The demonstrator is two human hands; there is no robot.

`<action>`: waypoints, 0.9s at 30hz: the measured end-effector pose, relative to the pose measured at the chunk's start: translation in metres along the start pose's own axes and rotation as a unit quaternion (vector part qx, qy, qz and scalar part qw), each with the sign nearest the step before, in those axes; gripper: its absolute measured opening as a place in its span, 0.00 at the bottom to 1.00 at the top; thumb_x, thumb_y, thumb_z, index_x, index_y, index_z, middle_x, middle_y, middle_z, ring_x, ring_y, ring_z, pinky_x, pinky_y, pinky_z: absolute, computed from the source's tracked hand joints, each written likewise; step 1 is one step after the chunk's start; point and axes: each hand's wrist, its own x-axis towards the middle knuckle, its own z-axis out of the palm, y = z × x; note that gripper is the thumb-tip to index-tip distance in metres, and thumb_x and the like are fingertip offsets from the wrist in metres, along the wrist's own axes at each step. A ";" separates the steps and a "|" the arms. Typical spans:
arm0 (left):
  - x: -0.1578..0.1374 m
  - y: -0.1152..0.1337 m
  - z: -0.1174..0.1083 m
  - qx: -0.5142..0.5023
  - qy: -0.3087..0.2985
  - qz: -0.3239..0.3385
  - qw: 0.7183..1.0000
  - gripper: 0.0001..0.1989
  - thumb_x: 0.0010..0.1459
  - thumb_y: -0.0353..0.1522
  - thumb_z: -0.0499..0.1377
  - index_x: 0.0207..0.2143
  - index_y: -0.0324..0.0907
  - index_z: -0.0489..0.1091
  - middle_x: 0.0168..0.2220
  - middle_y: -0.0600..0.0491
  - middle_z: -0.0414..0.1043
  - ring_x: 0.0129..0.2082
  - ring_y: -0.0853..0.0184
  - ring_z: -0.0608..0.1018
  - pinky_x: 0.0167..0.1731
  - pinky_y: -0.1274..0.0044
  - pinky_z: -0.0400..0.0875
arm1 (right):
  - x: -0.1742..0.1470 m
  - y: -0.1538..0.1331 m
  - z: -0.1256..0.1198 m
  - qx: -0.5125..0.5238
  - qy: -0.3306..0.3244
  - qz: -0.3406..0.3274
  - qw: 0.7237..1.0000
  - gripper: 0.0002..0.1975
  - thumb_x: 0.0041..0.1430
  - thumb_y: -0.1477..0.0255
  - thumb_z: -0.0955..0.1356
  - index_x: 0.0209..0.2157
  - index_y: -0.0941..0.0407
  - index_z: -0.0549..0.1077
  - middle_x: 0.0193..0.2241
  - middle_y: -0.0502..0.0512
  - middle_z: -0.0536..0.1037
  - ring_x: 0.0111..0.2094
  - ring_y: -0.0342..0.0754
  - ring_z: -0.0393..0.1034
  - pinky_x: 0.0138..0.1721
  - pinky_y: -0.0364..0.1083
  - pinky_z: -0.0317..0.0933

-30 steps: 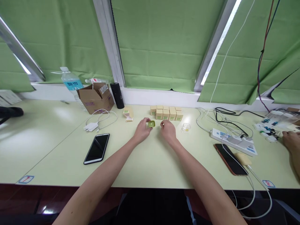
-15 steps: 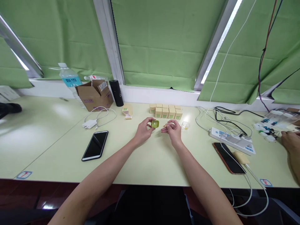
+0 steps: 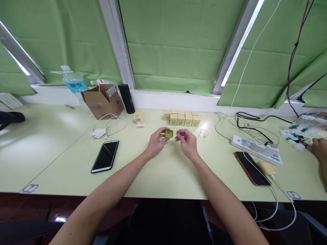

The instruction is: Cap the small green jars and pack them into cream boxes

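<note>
Between the fingers and thumb of my left hand [image 3: 156,142] is a small green square case [image 3: 169,133], its hollow side turned toward me. My right hand [image 3: 187,142] is close on its right, fingertips pinched around something small and yellowish that I cannot make out. A small clear plastic container [image 3: 203,133] with a bit of yellow in it sits on the table just right of my right hand. Behind both hands stand several small tan boxes [image 3: 181,119] with green labels. Off to the left lies one opened tan box [image 3: 139,119].
A phone [image 3: 105,156] and a white charger [image 3: 98,133] lie left. A cardboard box [image 3: 103,102], a black cylinder [image 3: 127,98] and a water bottle [image 3: 75,83] stand behind. Right are a power strip [image 3: 255,149], another phone [image 3: 251,168], cables and another person's hand [image 3: 320,148].
My right hand has moved slightly left, nearer the green case. The case is tipped a little differently, and the whole view has shifted slightly.
</note>
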 end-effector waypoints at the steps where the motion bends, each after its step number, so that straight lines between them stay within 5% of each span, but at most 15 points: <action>1: -0.001 0.001 0.001 -0.004 -0.002 0.002 1.000 0.18 0.56 0.30 0.62 0.50 0.46 0.73 0.51 0.49 0.78 0.51 0.61 0.80 0.54 0.65 0.76 | -0.001 -0.001 0.000 -0.016 -0.007 -0.016 1.000 0.09 0.61 0.64 0.70 0.41 0.53 0.77 0.32 0.51 0.78 0.31 0.48 0.79 0.35 0.50 0.78; 6: -0.007 0.009 0.003 0.002 -0.011 0.013 1.000 0.18 0.57 0.30 0.62 0.51 0.46 0.73 0.52 0.50 0.78 0.50 0.62 0.81 0.54 0.66 0.78 | -0.004 -0.006 0.000 -0.095 -0.012 -0.106 0.990 0.07 0.64 0.69 0.67 0.40 0.52 0.78 0.35 0.54 0.79 0.30 0.47 0.76 0.35 0.49 0.75; 14: -0.011 0.012 0.005 0.025 -0.006 0.032 0.999 0.18 0.59 0.30 0.61 0.53 0.46 0.72 0.53 0.49 0.79 0.51 0.62 0.81 0.54 0.65 0.78 | -0.006 -0.008 -0.004 -0.153 -0.034 -0.137 0.978 0.10 0.65 0.71 0.66 0.42 0.50 0.80 0.35 0.54 0.82 0.30 0.48 0.76 0.36 0.51 0.75; 27: -0.017 0.011 0.007 0.100 0.028 0.095 0.990 0.20 0.59 0.29 0.66 0.54 0.47 0.72 0.50 0.49 0.77 0.52 0.60 0.78 0.57 0.63 0.74 | -0.007 -0.005 -0.010 -0.309 -0.012 -0.263 0.914 0.09 0.67 0.74 0.66 0.41 0.53 0.79 0.37 0.57 0.78 0.33 0.48 0.73 0.32 0.47 0.68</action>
